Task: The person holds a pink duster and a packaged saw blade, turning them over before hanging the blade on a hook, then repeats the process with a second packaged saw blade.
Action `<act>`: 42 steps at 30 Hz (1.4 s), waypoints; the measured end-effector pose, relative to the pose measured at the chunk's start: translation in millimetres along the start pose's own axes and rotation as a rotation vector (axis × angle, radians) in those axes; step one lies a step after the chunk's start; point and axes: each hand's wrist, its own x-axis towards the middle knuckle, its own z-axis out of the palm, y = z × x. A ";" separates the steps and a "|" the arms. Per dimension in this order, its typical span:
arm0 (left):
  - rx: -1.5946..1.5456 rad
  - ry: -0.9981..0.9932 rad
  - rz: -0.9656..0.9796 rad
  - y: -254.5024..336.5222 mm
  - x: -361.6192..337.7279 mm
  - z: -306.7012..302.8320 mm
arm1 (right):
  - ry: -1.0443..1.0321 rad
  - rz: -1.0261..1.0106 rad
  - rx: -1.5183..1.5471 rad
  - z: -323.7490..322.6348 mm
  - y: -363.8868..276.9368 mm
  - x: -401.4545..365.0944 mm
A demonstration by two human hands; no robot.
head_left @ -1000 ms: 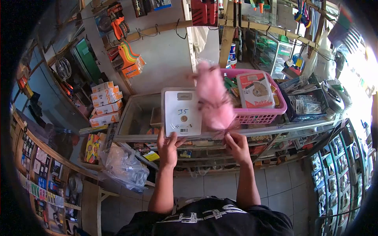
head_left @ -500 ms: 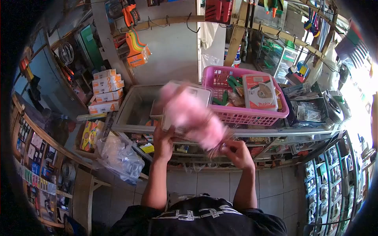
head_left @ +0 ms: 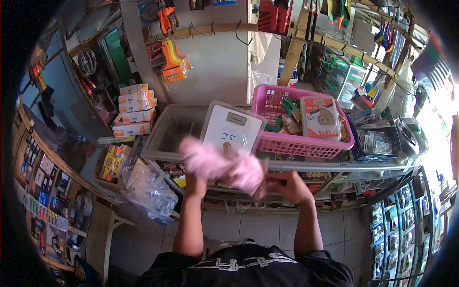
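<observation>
My left hand [head_left: 195,185] is at the lower left of a flat clear plastic case [head_left: 217,125] and holds it up over the counter. Its fingers are mostly hidden behind a pink cloth. The case has a white card marked "35" and a small round hole. In my right hand [head_left: 292,187], closed fingers grip the right end of the pink cloth [head_left: 203,160], which is blurred by motion and has brownish parts. The cloth passes across the lower part of the case.
A glass-topped counter [head_left: 330,166] runs across in front of me. On it are a grey tray [head_left: 165,154], a pink basket [head_left: 306,147] holding a Makita disc case [head_left: 321,119], and a dark box [head_left: 380,143]. A plastic bag [head_left: 150,191] sits at left, near stacked orange-white boxes [head_left: 135,117].
The pink cloth has swept down and left, uncovering the card on the case. My right hand has shifted slightly right. The case shows more face-on.
</observation>
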 end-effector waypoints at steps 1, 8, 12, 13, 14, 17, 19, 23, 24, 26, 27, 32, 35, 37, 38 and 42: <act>0.149 -0.054 -0.005 44.4 -10.9 57.1 | 0.032 0.029 0.054 0.4 9.7 1.1; 0.699 -0.126 0.141 49.8 -15.7 70.2 | 0.138 -0.164 -0.155 16.1 -0.7 6.0; 0.401 -0.137 0.080 44.1 -16.7 67.7 | 0.196 0.027 -0.137 11.5 -1.9 13.5; 0.400 -0.148 0.053 56.9 -19.6 82.7 | 0.229 0.148 -0.140 7.5 -3.0 15.8; 0.397 -0.158 0.027 66.6 -21.7 93.2 | 0.400 0.088 -0.161 12.6 -1.0 20.3; 0.290 -0.121 -0.074 58.4 -22.1 84.6 | 0.281 -0.062 -0.102 25.7 -7.8 18.1; 0.506 -0.242 0.123 53.6 -32.6 75.8 | 0.091 -0.278 -0.063 29.9 -23.8 19.7; 0.610 -0.232 0.117 58.2 -22.5 67.6 | 0.153 -0.166 -0.148 19.8 5.7 25.1; 0.473 -0.206 0.019 71.7 -26.2 89.0 | 0.221 -0.064 -0.113 16.0 11.6 27.0; 0.478 -0.186 -0.057 71.9 -27.8 80.8 | 0.358 0.150 -0.038 13.2 21.9 28.0; 0.483 -0.189 -0.072 72.5 -28.8 80.1 | 0.458 0.105 0.039 15.7 21.0 29.3; 0.541 -0.346 -0.186 76.2 -25.5 87.9 | 0.421 0.235 0.668 13.3 11.9 23.4; 0.550 -0.418 -0.240 66.5 -12.1 86.3 | 0.459 0.327 0.732 13.8 11.6 18.6; 0.526 -0.499 -0.220 75.5 -3.9 101.4 | 0.404 0.432 0.742 10.0 29.1 10.0; 0.517 -0.540 -0.206 78.4 -1.4 107.6 | 0.418 0.373 0.736 11.0 33.3 6.9; 0.223 -0.270 -0.173 38.3 8.7 100.0 | 0.599 0.207 0.863 28.2 22.1 6.1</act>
